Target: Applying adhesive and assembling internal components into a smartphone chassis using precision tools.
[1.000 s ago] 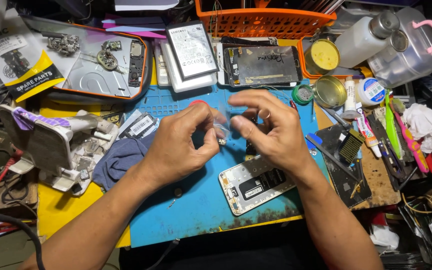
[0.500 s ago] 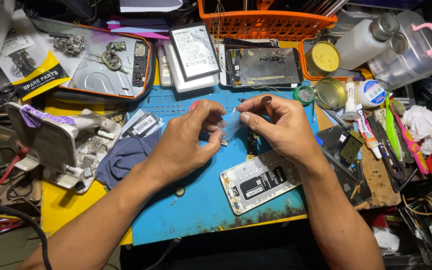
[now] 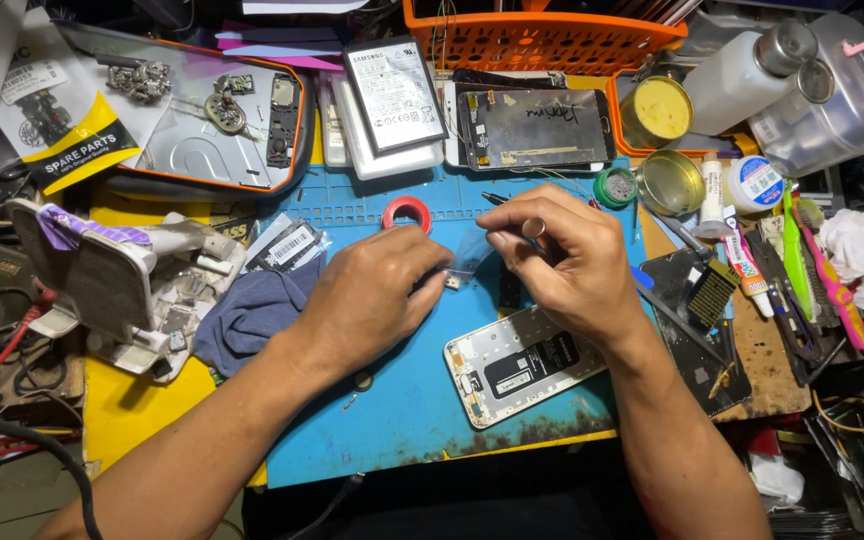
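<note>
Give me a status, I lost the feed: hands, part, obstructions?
Left hand and right hand both pinch a small clear plastic piece above the blue mat. Opened phone lies below. Red tape roll close behind.

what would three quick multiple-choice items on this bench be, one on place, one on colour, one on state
1. Where does the opened phone lie?
A. on the blue mat
B. in the orange basket
C. on the grey cloth

2. What colour is the tape roll?
A. green
B. red
C. white

3. What are both hands doing?
A. resting flat
B. pinching a small clear bag
C. gripping the phone

Answers: 1 A, it lies on the mat by the right hand. 2 B, a red ring. 3 B, left hand and right hand meet on the bag.
</note>
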